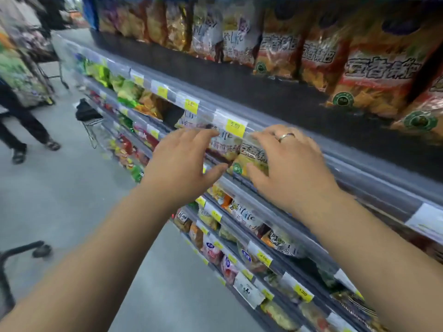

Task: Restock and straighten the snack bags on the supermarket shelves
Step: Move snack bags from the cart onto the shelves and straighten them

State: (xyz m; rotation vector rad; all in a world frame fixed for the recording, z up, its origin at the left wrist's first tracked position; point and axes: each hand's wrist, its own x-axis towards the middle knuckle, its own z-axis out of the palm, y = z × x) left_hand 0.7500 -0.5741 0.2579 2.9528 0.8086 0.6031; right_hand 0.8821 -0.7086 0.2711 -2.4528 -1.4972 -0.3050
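Observation:
Two snack bags stand side by side on the second shelf under a yellow price tag [235, 127]: a clear-and-white bag [224, 146] and, to its right, an orange-yellow bag [251, 159]. My left hand [184, 161] reaches at the white bag, fingers spread, fingertips at its left edge. My right hand [287, 164], with a ring on one finger, lies over the orange-yellow bag with fingers curled on its top and front. Whether either hand truly grips a bag is unclear through the blur.
The top shelf holds a row of large orange bags [374, 68]. Lower shelves [251, 236] carry many mixed snack packs behind price rails. A wire basket [93, 130] hangs off the shelving at left. A person's legs [21, 130] stand in the aisle; a dark trolley handle [19, 252] is at bottom left.

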